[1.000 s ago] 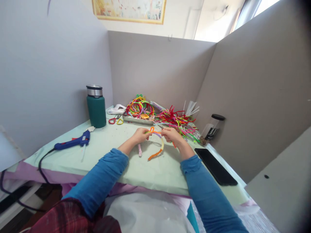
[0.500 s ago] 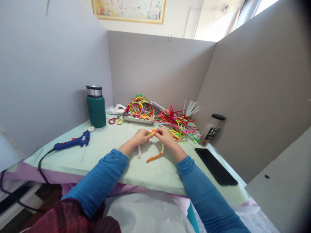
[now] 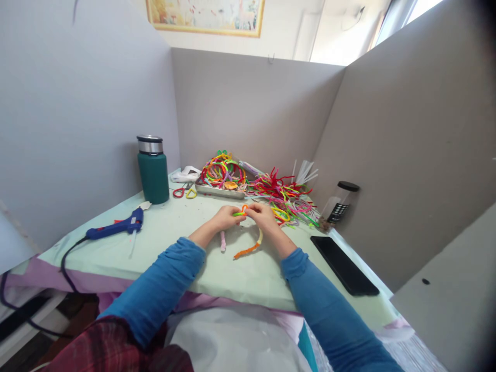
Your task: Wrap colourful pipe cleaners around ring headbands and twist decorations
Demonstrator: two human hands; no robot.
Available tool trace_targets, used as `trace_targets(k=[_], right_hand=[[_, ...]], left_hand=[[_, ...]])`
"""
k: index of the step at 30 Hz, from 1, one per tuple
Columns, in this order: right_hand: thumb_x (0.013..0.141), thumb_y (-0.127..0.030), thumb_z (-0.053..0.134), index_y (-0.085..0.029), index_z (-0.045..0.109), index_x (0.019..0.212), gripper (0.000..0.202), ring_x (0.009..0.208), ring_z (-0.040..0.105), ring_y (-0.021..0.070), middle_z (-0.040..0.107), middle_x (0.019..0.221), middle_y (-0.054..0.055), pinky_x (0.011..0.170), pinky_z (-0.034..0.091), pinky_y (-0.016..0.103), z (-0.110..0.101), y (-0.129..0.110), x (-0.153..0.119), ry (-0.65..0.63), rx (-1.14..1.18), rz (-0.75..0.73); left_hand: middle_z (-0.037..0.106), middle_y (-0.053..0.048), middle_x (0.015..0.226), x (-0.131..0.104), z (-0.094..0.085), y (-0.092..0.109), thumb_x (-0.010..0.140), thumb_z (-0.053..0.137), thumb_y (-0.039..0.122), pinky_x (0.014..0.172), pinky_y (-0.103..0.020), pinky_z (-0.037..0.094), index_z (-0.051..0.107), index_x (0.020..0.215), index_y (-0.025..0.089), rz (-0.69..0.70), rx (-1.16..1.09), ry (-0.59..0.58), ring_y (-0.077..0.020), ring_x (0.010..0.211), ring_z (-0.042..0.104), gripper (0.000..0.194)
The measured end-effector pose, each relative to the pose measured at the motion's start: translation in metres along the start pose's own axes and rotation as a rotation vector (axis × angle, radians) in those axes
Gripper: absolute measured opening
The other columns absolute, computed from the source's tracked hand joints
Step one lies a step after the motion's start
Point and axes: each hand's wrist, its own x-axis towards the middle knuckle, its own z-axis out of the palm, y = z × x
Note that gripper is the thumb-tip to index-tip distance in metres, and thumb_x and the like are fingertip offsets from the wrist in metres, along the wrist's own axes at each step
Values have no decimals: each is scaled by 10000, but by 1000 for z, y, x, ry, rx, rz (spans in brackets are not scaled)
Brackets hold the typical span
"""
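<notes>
Between my two hands is a curved band wrapped in pipe cleaners, with a green stretch and a small orange loop (image 3: 244,208) at its top. My left hand (image 3: 226,217) is closed on the green part, and a pale pink end (image 3: 222,242) hangs below it. My right hand (image 3: 262,216) pinches beside the orange loop. Under it curves a cream and orange end (image 3: 248,251) that reaches down toward the table. The fingers hide how these parts join, but they look like one band.
Behind the hands lie a metal tray (image 3: 220,193) of colourful bands and a heap of pipe cleaners (image 3: 277,186). Scissors (image 3: 185,193) are near the tray. A green bottle (image 3: 152,170) and blue glue gun (image 3: 116,226) stand left; a black phone (image 3: 344,265) and clear jar (image 3: 341,201) right.
The hands stay in nearly the same place. Slightly more of the green part shows by the left fingers, and the orange loop stands a little more upright.
</notes>
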Motion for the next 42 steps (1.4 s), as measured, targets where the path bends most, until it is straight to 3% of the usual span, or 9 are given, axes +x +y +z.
trace_targets(k=[6, 15, 22, 32, 42], right_hand=[[657, -313, 570, -159, 637, 655, 168, 625, 493, 142, 592, 646, 9, 598, 368, 260, -1, 0, 0, 9, 41, 24], [637, -329, 584, -168, 614, 629, 164, 610, 474, 139, 571, 619, 3, 571, 352, 255, 0, 3, 2, 12, 46, 31], [632, -389, 618, -181, 554, 613, 218, 575, 433, 121, 516, 593, -18, 553, 349, 250, -4, -2, 0, 23, 197, 102], [651, -375, 638, -164, 621, 676, 213, 627, 505, 134, 598, 652, 4, 603, 383, 254, 3, 7, 2, -39, 199, 64], [710, -322, 584, -169, 657, 703, 170, 648, 522, 148, 623, 697, 20, 610, 391, 262, 0, 9, 3, -17, 24, -54]], left_hand=[[495, 24, 531, 0, -1, 0, 760, 510, 497, 488, -228, 277, 616, 642, 140, 24, 1, -34, -93, 488, 381, 390], [504, 18, 509, -1, -2, 3, 753, 527, 458, 499, -233, 285, 609, 594, 142, 15, 55, -49, -96, 481, 394, 363], [524, 11, 504, -1, -2, 4, 727, 564, 489, 508, -236, 298, 626, 575, 140, 28, 39, -49, -100, 495, 407, 385], [502, 18, 482, -3, -1, 5, 728, 553, 471, 476, -232, 279, 609, 572, 143, -36, 45, -42, -93, 467, 398, 368], [435, 43, 472, 1, 0, -4, 703, 583, 487, 423, -221, 250, 589, 650, 142, -99, -139, -102, -70, 409, 344, 349]])
